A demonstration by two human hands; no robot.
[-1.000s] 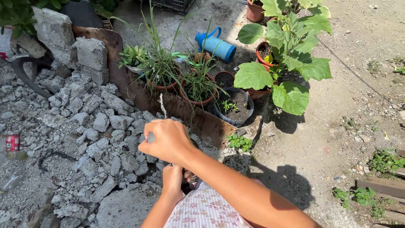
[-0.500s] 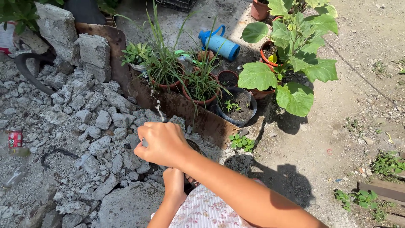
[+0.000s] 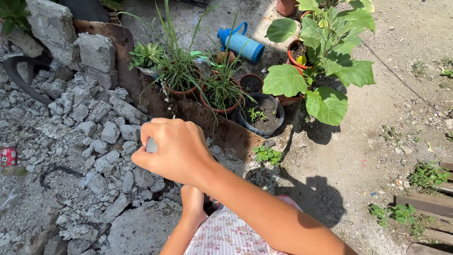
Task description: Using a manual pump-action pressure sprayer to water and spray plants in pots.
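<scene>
My right hand [image 3: 175,152] is closed around a small grey metal tool [image 3: 151,145], of which only a rounded end shows at the thumb side. It hovers over the concrete rubble [image 3: 94,132], just in front of a rusty metal sheet [image 3: 226,132]. Below it, my left hand [image 3: 192,199] grips a dark container [image 3: 208,206] held close to my patterned pink clothing. The right hand and forearm hide most of that container, so what it holds cannot be seen.
Behind the rusty sheet stand grassy plants in terracotta pots [image 3: 219,109], a dark pot of soil [image 3: 264,113], a broad-leaved plant [image 3: 325,66] and a blue watering can [image 3: 240,43]. A red can [image 3: 8,156] lies left. Wooden planks [image 3: 427,205] lie right on bare dirt.
A thin pale stream of grit flying up from my right hand toward the plants has gone. My right hand has shifted left and slightly up; the view tilted a little.
</scene>
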